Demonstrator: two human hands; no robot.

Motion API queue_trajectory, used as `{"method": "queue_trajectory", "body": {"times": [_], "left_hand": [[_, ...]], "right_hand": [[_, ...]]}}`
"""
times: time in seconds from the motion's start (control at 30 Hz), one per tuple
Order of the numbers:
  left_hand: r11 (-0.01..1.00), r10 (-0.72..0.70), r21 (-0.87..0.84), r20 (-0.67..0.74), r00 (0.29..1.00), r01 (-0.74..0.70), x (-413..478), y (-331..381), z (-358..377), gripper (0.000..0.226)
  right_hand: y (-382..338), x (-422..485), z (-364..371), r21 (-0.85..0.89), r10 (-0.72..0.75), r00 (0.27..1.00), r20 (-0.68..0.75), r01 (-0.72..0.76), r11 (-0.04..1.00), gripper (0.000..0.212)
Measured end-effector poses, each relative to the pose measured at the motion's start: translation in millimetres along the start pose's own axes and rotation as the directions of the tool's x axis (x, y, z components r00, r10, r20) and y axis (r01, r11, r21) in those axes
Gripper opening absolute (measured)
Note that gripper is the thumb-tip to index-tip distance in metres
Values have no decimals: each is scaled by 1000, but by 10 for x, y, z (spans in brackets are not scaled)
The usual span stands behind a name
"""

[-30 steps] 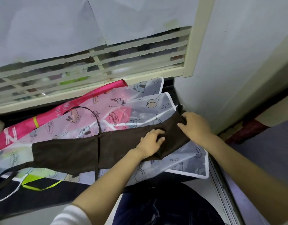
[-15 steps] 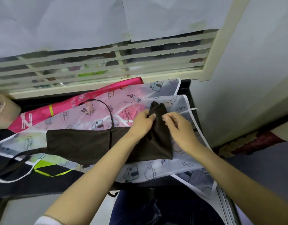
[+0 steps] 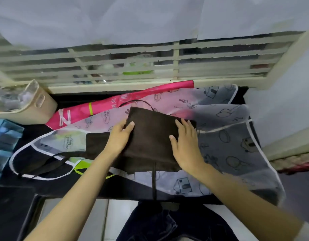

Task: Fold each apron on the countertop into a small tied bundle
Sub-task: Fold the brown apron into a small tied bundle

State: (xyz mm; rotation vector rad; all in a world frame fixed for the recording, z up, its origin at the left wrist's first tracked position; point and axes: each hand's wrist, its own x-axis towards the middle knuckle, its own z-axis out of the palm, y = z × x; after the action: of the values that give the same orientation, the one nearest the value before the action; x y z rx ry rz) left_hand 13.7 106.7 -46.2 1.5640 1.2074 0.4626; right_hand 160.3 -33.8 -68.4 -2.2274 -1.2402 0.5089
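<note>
Brown apron (image 3: pixel 153 136), one, left hand (image 3: pixel 118 139), right hand (image 3: pixel 185 146) touching

A home kitchen — dark countertop (image 3: pixel 91 188) under a louvred window (image 3: pixel 132 60).

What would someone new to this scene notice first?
A dark brown apron, folded into a rectangle, lies centre-frame, the right hand pressed flat on it, the left hand at its left edge. Under it spreads a translucent cartoon-print apron, with a bright pink apron behind.
</note>
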Motion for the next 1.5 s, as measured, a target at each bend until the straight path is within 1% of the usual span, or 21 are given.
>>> {"method": "queue_trajectory", "body": {"times": [0.07,0.13,0.27,0.37,0.47,0.6,0.67,0.7,0.77,0.87,0.9,0.97,1.0,1.07,1.13,1.2,1.27,1.33,1.4,1.47,1.5], "left_hand": [[991,-93,93,-68,993,99,79,-373,-127,18],[972,-147,166,-120,982,165,132,-673,-237,16],[920,-208,300,-168,963,251,212,-987,-393,18],[909,-230,322,-137,964,263,262,-1075,-435,24],[918,-191,334,-96,977,212,297,-1067,-472,23],[938,-55,335,-126,991,94,285,-994,-603,23],[916,4,397,-146,989,55,258,-1016,-684,20],[895,6,444,-134,991,54,244,-1053,-724,19],[848,-56,522,-85,995,92,246,-1151,-766,19],[803,-141,575,-76,987,159,267,-1238,-798,19],[789,-130,588,-120,984,176,269,-1226,-787,25],[753,5,645,-200,980,128,244,-1155,-718,31],[734,117,678,-184,976,40,216,-1111,-656,31],[661,336,728,-69,939,-183,143,-1023,-490,34],[570,446,757,41,894,-319,43,-962,-320,38],[487,486,756,181,855,-437,-21,-959,-121,38],[416,438,754,324,839,-508,-72,-992,69,41],[417,273,763,413,869,-494,-116,-1004,219,46],[412,104,803,429,897,-431,-131,-1001,316,54],[388,65,828,413,908,-405,-155,-979,439,56],[402,62,830,398,915,-388,-171,-955,511,56]], "right_hand": [[-123,-9,150,-19,-35,999,41,36,999,54],[-197,-18,301,-12,-45,995,91,46,999,54],[-179,-75,559,-47,14,976,219,-4,999,56],[-108,-113,700,-174,72,958,279,-23,984,57],[-69,-95,778,-278,113,954,277,-33,960,59],[-68,-58,878,-369,90,966,243,6,929,60],[-69,-57,917,-374,62,975,216,24,927,57],[-72,-61,946,-371,50,979,199,28,928,56],[-64,-69,980,-364,36,986,161,26,931,55],[-19,-58,1056,-355,77,995,60,-51,934,55],[12,-43,1061,-341,97,995,-6,-93,935,55],[51,-6,993,-221,174,980,-100,-192,956,55],[66,10,934,-105,229,966,-117,-241,965,54],[120,20,807,150,359,925,-126,-340,928,49],[192,34,724,314,476,878,-49,-439,842,46],[301,64,695,359,541,839,50,-521,774,43],[360,94,662,378,555,819,143,-563,734,41],[373,115,624,382,521,830,199,-555,739,39],[353,131,585,335,459,865,203,-502,797,36],[354,148,503,262,409,900,153,-436,861,34],[359,153,436,238,394,910,127,-413,879,34]]}}
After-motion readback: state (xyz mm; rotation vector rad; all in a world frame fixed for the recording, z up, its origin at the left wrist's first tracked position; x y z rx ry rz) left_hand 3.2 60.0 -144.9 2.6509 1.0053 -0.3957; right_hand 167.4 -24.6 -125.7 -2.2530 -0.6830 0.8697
